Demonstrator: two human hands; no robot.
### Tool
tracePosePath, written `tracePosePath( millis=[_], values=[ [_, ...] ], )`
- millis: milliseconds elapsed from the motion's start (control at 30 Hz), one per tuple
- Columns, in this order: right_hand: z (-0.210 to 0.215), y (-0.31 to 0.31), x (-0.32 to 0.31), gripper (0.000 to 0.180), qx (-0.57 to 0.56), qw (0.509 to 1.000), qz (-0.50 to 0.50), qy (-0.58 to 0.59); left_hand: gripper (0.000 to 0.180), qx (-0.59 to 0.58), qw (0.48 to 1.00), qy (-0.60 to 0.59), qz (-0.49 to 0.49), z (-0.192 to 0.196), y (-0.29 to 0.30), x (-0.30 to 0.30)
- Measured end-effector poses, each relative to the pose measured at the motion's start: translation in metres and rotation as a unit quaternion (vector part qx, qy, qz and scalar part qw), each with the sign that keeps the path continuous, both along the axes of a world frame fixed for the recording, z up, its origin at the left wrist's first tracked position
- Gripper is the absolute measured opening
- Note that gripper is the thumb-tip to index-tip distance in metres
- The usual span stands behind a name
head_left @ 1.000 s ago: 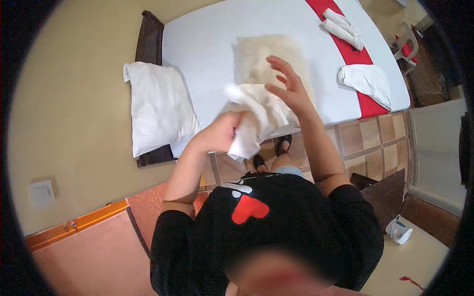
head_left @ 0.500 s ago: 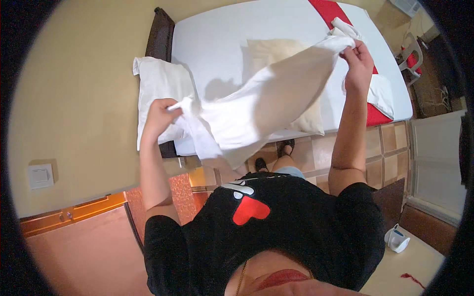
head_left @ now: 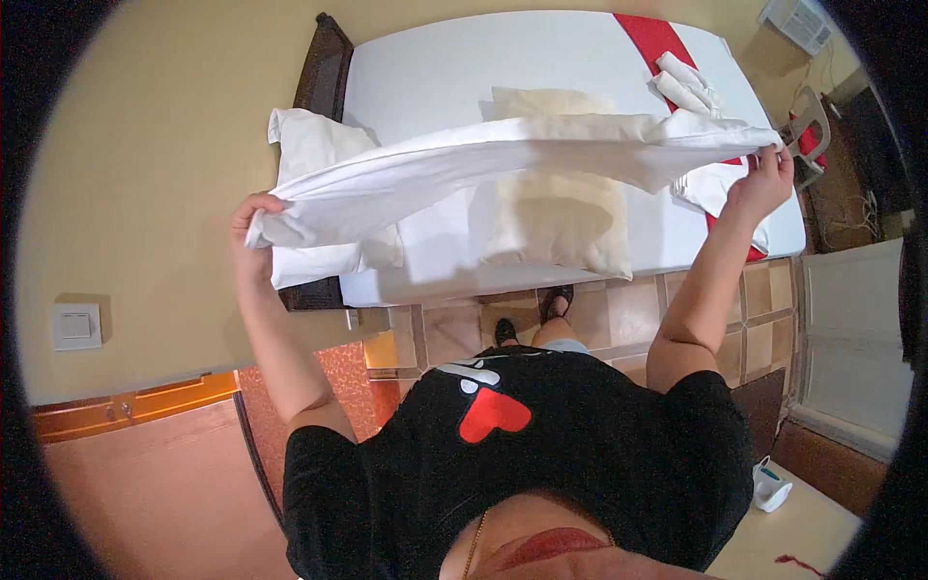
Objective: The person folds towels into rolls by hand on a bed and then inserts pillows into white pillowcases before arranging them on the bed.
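Stretched wide between my hands is a white pillowcase (head_left: 464, 164), held up over the near part of the bed. My left hand (head_left: 255, 224) is closed on one end, fingers wrapped over the edge. The other end is pinched by my right hand (head_left: 764, 184), out toward the bed's right side. Beneath the cloth lies a cream pillow (head_left: 561, 222) with no white cover, its middle partly hidden. A white-covered pillow (head_left: 317, 140) rests by the headboard at left, also partly behind the cloth.
The bed (head_left: 435, 77) has a white sheet and a red runner (head_left: 646, 34). Rolled white cloth (head_left: 684, 82) and a folded white cloth (head_left: 713, 186) lie on it. A dark headboard (head_left: 324, 72) stands at left, a plastic chair (head_left: 810, 121) at far right.
My hands have moved apart, left hand leftward and right hand rightward and lower. The pillowcase went from hanging slack to pulled out nearly straight, uncovering more of the cream pillow.
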State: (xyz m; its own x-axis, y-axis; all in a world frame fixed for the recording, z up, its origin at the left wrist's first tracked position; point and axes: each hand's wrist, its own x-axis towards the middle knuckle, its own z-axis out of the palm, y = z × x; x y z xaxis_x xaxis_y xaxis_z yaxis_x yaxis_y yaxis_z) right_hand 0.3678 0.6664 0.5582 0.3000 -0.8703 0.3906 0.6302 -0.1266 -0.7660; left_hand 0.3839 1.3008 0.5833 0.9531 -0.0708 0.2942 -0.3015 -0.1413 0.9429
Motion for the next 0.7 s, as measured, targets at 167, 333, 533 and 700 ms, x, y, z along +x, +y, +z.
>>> tracePosePath(
  millis=[167, 333, 533, 700],
  values=[
    [0.018, -0.006, 0.010, 0.021, -0.139, 0.984, -0.068, 0.090, 0.020, -0.183, 0.974, 0.090, 0.095, 0.015, -0.002, 0.031],
    [-0.001, 0.014, 0.047, 0.041, -0.194, 0.886, 0.059, 0.417, 0.053, -0.171, 0.973, -0.075, 0.137, 0.018, -0.048, 0.092],
    [-0.009, 0.170, 0.012, 0.022, -0.134, 0.819, 0.467, 0.304, 0.037, 0.147, 0.983, 0.000, -0.113, -0.012, -0.257, -0.013],
    [-0.018, 0.212, 0.004, 0.021, -0.324, 0.734, 0.578, 0.151, 0.010, 0.046, 0.999, -0.002, -0.010, -0.056, -0.259, 0.010]
  ],
)
